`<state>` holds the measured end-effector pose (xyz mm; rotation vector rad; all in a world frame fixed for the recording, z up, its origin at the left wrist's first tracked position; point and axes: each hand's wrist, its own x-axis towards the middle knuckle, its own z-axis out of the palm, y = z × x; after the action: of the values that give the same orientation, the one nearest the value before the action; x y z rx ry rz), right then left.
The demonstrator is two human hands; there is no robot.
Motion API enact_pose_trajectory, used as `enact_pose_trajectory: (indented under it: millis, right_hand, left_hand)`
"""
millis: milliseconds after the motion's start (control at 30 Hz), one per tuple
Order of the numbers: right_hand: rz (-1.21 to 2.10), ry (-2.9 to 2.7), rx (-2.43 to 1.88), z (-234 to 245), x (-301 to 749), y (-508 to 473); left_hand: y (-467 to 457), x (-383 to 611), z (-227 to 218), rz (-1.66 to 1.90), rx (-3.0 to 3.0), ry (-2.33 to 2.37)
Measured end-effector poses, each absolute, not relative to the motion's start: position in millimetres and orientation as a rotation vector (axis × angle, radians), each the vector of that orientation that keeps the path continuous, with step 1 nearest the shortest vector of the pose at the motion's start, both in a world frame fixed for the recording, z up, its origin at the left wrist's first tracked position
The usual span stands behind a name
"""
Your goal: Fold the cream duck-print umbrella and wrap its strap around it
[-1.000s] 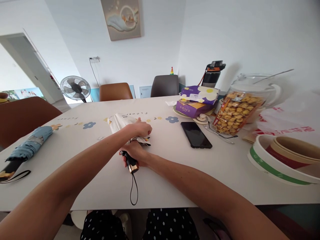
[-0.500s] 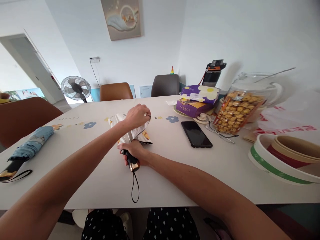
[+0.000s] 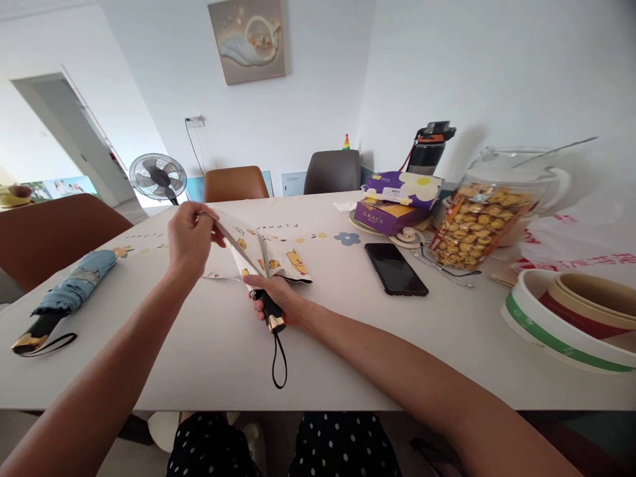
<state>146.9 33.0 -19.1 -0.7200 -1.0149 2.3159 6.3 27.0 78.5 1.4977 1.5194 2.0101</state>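
A white folding umbrella (image 3: 256, 255) with yellow duck prints lies over the table in front of me, its cloth partly loose. Its black handle with a gold end and a wrist loop points toward me. My right hand (image 3: 275, 298) wraps round the umbrella where cloth meets handle. Up and to the left, my left hand (image 3: 191, 240) pinches the edge of one cloth panel and holds it stretched out from the shaft. Farther left lies a blue folded umbrella (image 3: 74, 281) with a similar black and gold handle; neither hand touches it.
On the right of the white table (image 3: 338, 358) are a phone (image 3: 396, 269), glasses (image 3: 447, 266), a purple box (image 3: 380, 215), a tissue pack (image 3: 402, 188), a jug beside packaged snacks (image 3: 464, 225), and nested bowls (image 3: 561, 324). Chairs (image 3: 236, 183) and a fan (image 3: 158, 177) stand beyond.
My left hand has moved left from above the umbrella, drawing a cloth panel out with it. My right hand keeps its hold near the handle. The view has shifted slightly.
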Motion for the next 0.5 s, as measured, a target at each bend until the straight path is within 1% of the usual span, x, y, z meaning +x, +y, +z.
enact_pose_trajectory:
  millis: [133,233,333,400,500]
  right_hand:
    - [2.347,-1.004,-0.658,-19,150,36]
    - [2.354,-1.006,-0.62,-18,150,35]
    - [2.255,-1.059,-0.739,-17,147,29]
    - [2.166,-1.107,-0.837,-18,144,24]
    - [2.044,-1.218,-0.893,-21,141,18]
  left_hand:
    - [7,-17,59,2.043,1.39,1.571]
    - [-9,-27,47,2.071,1.442,1.567]
    - [-26,-40,34,2.081,1.554,1.586]
    - [-37,-51,24,1.991,1.627,1.643]
    - [-48,-70,8,1.755,1.703,1.775]
